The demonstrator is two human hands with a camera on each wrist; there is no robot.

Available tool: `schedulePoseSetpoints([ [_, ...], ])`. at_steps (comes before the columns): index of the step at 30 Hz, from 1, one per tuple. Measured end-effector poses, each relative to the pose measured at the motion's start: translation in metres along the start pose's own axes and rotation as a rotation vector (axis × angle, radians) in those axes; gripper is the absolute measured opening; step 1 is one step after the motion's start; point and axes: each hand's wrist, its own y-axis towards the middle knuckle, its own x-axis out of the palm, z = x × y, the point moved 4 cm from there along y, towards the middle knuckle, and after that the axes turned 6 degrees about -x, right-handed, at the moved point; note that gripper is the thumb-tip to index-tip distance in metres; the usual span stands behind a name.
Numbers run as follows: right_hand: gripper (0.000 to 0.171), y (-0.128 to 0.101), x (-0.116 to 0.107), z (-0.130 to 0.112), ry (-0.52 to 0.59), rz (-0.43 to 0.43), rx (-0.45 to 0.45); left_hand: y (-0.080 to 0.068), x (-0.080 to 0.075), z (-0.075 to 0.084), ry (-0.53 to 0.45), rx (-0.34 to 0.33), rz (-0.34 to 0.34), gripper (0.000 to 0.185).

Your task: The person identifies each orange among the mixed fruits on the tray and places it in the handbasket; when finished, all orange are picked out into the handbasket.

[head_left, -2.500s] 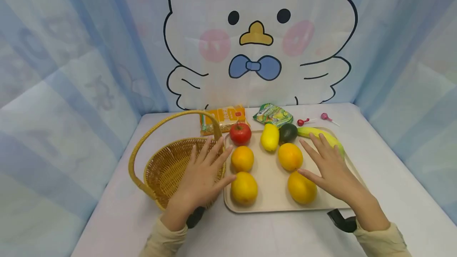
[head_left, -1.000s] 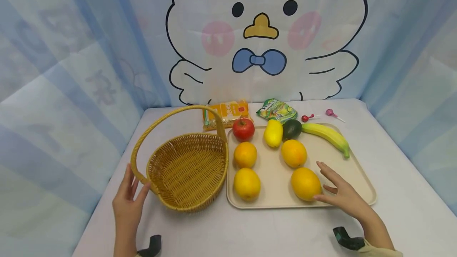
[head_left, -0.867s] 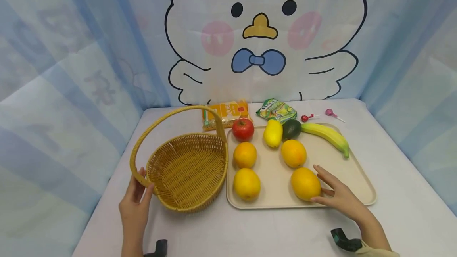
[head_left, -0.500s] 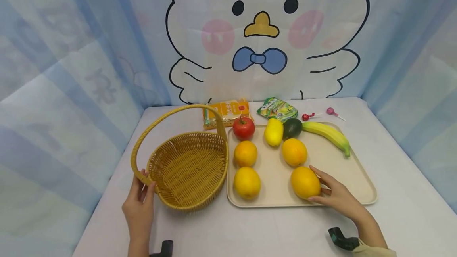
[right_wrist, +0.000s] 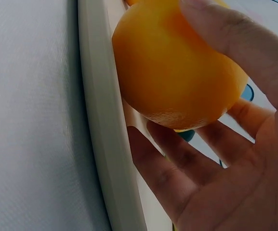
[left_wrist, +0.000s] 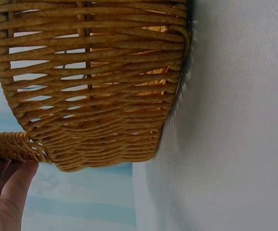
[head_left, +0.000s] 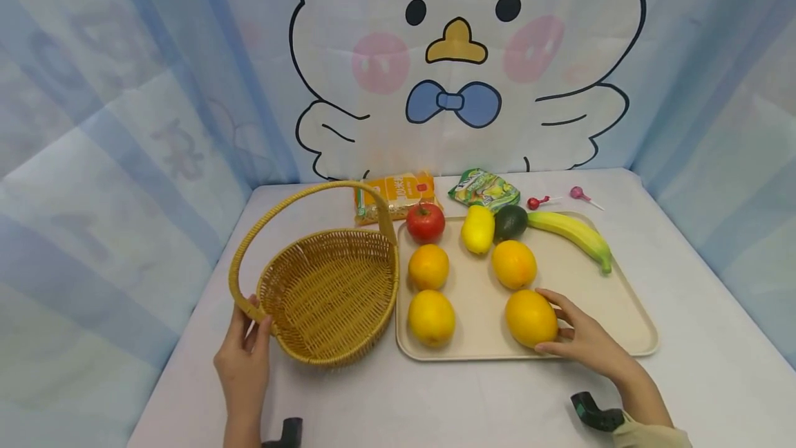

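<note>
The orange fruit (head_left: 531,317), lying low and right of centre on the beige tray (head_left: 622,310), is being cupped by the right hand (head_left: 587,343), thumb and fingers curled around its right side. At lower left, the wicker basket (head_left: 329,289) is being held at the base of its handle by the left hand (head_left: 244,365). Both are being carried by the white desk (head_left: 435,399).

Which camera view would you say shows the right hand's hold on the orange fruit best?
The right wrist view: thumb and fingers wrap the orange fruit up close. The head view shows the right hand cupping it from afar; the left wrist view shows neither.
</note>
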Motion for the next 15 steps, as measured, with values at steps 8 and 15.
schedulePoseSetpoints([
  [8, 0.089, 0.0002, -0.0003, 0.0002, 0.042, -0.033, -0.033, 0.001, -0.0007, -0.004, 0.014, 0.002, -0.013, 0.059],
  [15, 0.089, 0.0016, -0.002, -0.0004, 0.073, -0.041, 0.023, 0.0019, -0.0006, -0.0035, -0.002, 0.006, -0.015, 0.061],
])
